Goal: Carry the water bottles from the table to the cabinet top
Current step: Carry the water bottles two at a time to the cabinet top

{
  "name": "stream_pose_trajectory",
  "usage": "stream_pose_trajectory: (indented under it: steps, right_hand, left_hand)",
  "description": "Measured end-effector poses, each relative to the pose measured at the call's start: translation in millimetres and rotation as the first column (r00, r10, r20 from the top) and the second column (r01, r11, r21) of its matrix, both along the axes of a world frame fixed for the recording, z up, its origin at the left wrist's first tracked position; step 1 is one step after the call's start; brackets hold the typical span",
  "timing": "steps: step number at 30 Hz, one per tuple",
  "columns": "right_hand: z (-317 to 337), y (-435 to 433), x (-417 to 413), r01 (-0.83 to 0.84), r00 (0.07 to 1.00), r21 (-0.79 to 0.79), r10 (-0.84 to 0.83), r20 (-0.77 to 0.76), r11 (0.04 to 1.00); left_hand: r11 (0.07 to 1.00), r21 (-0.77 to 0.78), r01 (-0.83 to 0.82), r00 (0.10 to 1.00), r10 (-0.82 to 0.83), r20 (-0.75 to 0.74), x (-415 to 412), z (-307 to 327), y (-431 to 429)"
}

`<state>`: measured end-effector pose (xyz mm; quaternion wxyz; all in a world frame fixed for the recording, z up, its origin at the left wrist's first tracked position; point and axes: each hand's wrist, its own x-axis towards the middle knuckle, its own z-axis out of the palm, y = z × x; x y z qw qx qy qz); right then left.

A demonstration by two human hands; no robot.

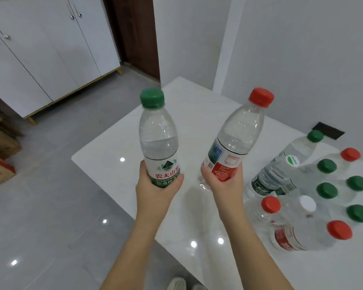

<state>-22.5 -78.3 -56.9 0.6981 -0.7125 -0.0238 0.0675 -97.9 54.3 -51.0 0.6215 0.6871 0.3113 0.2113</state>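
Over table (117,147): L hand (155,185) grips green-cap bottle (158,139), R hand (222,181) red-cap bottle (237,135).

My left hand (155,185) hides the base and lower label of the green-cap bottle (158,139). My right hand (220,181) covers the lower label of the red-cap bottle (237,130); its small print is too small to read. Bottles (314,195) on the table (197,114), right side: blurred, labels mostly unreadable, front ones hiding the bodies behind. Cabinet (40,59): top cut off by the upper edge. Boxes (0,155): cut by the left edge. Shoes (176,283): cut by the bottom edge, blurred.
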Motion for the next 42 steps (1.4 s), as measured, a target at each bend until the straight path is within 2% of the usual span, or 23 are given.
stream_pose_trajectory:
  steps: [7,16,29,35,42]
  right_hand:
    - [146.1,-22.4,-17.5,-0.109,0.967,0.036,0.098,0.237,0.993]
    - [239.9,-35.9,-47.5,-0.207,0.906,0.159,0.128,0.402,0.965]
    - [239.2,4.2,-70.1,-0.326,0.883,0.190,0.227,0.410,0.926]
    - [224.7,63.1,-81.7,-0.413,0.866,0.181,0.323,0.381,0.893]
    - [222.5,168.1,-90.3,-0.462,0.849,0.194,0.369,0.379,0.865]
  left_hand:
    - [0.997,0.046,-0.062,0.977,0.051,0.209,-35.1,131.3,-13.6]
    - [0.982,0.055,-0.183,0.895,0.143,0.422,-61.2,221.1,-14.3]
    - [0.942,0.095,-0.320,0.865,0.250,0.436,-107.3,222.3,11.2]
    - [0.903,0.108,-0.417,0.836,0.334,0.435,-135.3,218.2,50.2]
    - [0.879,0.116,-0.463,0.813,0.369,0.450,-147.8,214.8,143.1]
